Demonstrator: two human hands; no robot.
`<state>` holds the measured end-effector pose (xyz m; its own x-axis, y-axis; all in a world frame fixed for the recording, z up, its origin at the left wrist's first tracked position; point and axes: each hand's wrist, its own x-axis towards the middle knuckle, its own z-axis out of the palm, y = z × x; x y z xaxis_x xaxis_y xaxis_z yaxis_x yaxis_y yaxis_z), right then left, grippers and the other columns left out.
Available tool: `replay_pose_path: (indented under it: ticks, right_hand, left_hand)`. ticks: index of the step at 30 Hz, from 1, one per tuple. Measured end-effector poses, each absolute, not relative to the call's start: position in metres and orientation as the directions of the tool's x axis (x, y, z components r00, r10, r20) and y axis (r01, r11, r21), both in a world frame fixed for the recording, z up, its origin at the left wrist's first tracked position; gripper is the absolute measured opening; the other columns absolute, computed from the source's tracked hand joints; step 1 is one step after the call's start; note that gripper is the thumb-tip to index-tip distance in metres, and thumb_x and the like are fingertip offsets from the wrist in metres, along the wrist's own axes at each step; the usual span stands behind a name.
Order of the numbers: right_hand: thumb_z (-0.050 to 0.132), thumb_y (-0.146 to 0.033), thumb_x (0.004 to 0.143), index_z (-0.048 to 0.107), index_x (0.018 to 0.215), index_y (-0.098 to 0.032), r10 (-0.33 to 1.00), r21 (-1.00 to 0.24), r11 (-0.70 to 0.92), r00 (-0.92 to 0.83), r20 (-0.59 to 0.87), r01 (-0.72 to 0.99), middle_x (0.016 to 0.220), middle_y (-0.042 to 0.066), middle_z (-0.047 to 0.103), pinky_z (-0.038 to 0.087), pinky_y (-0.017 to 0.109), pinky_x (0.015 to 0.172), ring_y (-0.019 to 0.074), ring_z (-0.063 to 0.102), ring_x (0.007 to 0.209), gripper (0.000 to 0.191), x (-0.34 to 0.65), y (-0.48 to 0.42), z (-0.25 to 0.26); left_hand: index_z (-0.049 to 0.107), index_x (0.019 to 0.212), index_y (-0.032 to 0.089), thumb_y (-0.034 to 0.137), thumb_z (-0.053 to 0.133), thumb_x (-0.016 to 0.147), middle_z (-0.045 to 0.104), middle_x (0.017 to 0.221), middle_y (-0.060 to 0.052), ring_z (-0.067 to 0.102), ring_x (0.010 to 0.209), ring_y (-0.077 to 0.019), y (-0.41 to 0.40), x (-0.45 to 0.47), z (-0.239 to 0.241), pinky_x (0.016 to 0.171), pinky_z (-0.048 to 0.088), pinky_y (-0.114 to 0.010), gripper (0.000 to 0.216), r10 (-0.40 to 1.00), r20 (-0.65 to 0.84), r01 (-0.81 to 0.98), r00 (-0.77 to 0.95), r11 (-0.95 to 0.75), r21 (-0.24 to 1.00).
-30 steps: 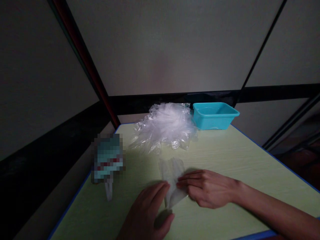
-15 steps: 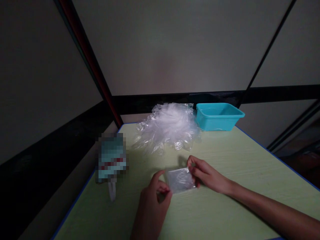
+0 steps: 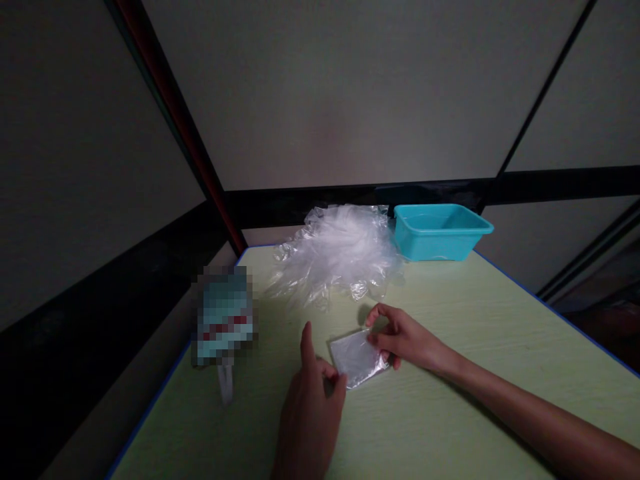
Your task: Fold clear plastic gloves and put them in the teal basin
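A flat, folded clear plastic bag (image 3: 354,359) lies tilted between my two hands, low over the table or on it; I cannot tell which. My left hand (image 3: 313,400) pinches its near left corner between the thumb and the bent fingers, while the index finger points up and away from it. At the bag's right side, my right hand (image 3: 395,337) has its thumb on top of the plastic and other fingers at the edge, partly hidden. Farther back spreads a loose pile of clear plastic bags (image 3: 345,250).
A turquoise plastic basin (image 3: 440,243) stands at the back right of the pale green table (image 3: 450,427), beside the pile. On the left edge is a pixelated green packet (image 3: 225,317) with a whitish strip (image 3: 226,383) below it. Wall panels (image 3: 350,100) rise behind.
My left index finger has lifted off the bag and now points up. The bag has turned slightly, its right side swinging nearer me. My right fingers have shifted a little left over it.
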<state>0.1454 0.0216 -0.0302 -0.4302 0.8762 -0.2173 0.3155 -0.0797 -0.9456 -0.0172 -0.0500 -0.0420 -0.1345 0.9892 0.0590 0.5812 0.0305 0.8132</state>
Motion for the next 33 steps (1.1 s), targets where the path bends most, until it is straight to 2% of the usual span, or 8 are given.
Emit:
replay_pose_path:
  ticks: [4, 7, 9, 12, 19, 26, 30, 33]
  right_hand:
    - [0.045, -0.021, 0.078, 0.044, 0.08, -0.018, 0.928, -0.794, 0.34, -0.316, 0.197, 0.504, 0.053, -0.003, 0.053, 0.041, 0.022, 0.043, 0.0112, 0.051, 0.045, 0.004, 0.153, 0.006, -0.029]
    - [0.04, -0.023, 0.084, 0.054, 0.09, -0.015, 0.769, -0.522, 0.637, -0.514, 0.379, 0.567, 0.079, 0.007, 0.063, 0.049, 0.03, 0.064, 0.0169, 0.06, 0.071, 0.017, 0.152, -0.009, -0.024]
    - [0.041, -0.028, 0.086, 0.049, 0.115, -0.01, 0.675, -0.423, 0.731, -0.655, 0.339, 0.535, 0.114, 0.015, 0.057, 0.045, 0.036, 0.085, 0.0221, 0.054, 0.104, 0.035, 0.148, -0.016, -0.023]
    - [0.042, -0.04, 0.086, 0.026, 0.136, -0.007, 0.616, -0.346, 0.773, -0.76, 0.208, 0.532, 0.142, 0.017, 0.025, 0.024, 0.042, 0.105, 0.0242, 0.022, 0.131, 0.063, 0.141, -0.02, -0.025]
    - [0.032, -0.057, 0.086, 0.011, 0.14, -0.009, 0.593, -0.351, 0.763, -0.804, 0.047, 0.542, 0.144, 0.018, 0.012, 0.003, 0.044, 0.108, 0.0228, 0.003, 0.134, 0.076, 0.142, -0.018, -0.034]
    - [0.029, -0.062, 0.084, 0.01, 0.14, -0.007, 0.591, -0.385, 0.746, -0.807, 0.007, 0.543, 0.144, 0.018, 0.012, 0.003, 0.043, 0.108, 0.0227, 0.003, 0.134, 0.081, 0.143, -0.015, -0.028]
    - [0.035, -0.062, 0.082, 0.008, 0.14, -0.006, 0.594, -0.356, 0.768, -0.8, 0.083, 0.533, 0.144, 0.019, 0.011, 0.006, 0.044, 0.109, 0.0242, 0.003, 0.134, 0.085, 0.147, -0.016, -0.026]
    - [0.036, -0.064, 0.08, 0.008, 0.14, -0.004, 0.578, -0.348, 0.784, -0.809, 0.104, 0.515, 0.144, 0.02, 0.01, 0.006, 0.044, 0.109, 0.0254, 0.003, 0.133, 0.089, 0.15, -0.017, -0.028]
  left_hand:
    - [0.006, 0.137, 0.008, 0.009, 0.047, 0.072, 0.056, 0.063, 0.004, 0.057, 0.058, -0.0162, -0.049, -0.019, -0.045, 0.055, 0.044, -0.025, 0.076, 0.992, 0.062, 0.628, -0.106, 0.018, 0.778]
    - [0.003, 0.137, 0.009, 0.01, 0.046, 0.074, 0.056, 0.063, 0.003, 0.057, 0.057, -0.0158, -0.048, -0.021, -0.049, 0.055, 0.045, -0.025, 0.077, 0.993, 0.09, 0.643, -0.082, -0.016, 0.766]
    - [0.004, 0.138, 0.01, 0.01, 0.046, 0.074, 0.056, 0.063, 0.004, 0.058, 0.057, -0.0156, -0.048, -0.022, -0.051, 0.055, 0.046, -0.025, 0.076, 0.99, 0.117, 0.649, -0.074, -0.041, 0.76]
    - [0.01, 0.138, 0.014, 0.011, 0.046, 0.073, 0.057, 0.061, 0.005, 0.058, 0.054, -0.0153, -0.048, -0.023, -0.051, 0.052, 0.045, -0.023, 0.075, 0.986, 0.151, 0.65, -0.071, -0.069, 0.756]
    - [0.017, 0.137, 0.013, 0.015, 0.046, 0.075, 0.055, 0.057, 0.006, 0.056, 0.051, -0.0151, -0.046, -0.024, -0.049, 0.051, 0.044, -0.024, 0.068, 0.987, 0.14, 0.652, -0.081, -0.054, 0.757]
    - [0.019, 0.133, 0.007, 0.024, 0.04, 0.083, 0.047, 0.057, 0.006, 0.054, 0.049, -0.0158, -0.054, -0.029, -0.048, 0.049, 0.045, -0.026, 0.057, 0.985, 0.15, 0.77, -0.08, -0.034, 0.637]
    - [0.024, 0.132, 0.015, 0.026, 0.038, 0.086, 0.06, 0.088, -0.007, 0.062, 0.078, -0.0211, -0.065, -0.029, -0.055, 0.064, 0.051, -0.033, 0.05, 0.906, 0.423, 0.873, 0.02, -0.221, 0.434]
    - [0.022, 0.136, 0.016, 0.018, 0.037, 0.086, 0.049, 0.125, -0.015, 0.049, 0.113, -0.0256, -0.069, -0.028, -0.06, 0.085, 0.046, -0.039, 0.052, 0.84, 0.484, 0.892, 0.246, -0.392, 0.226]
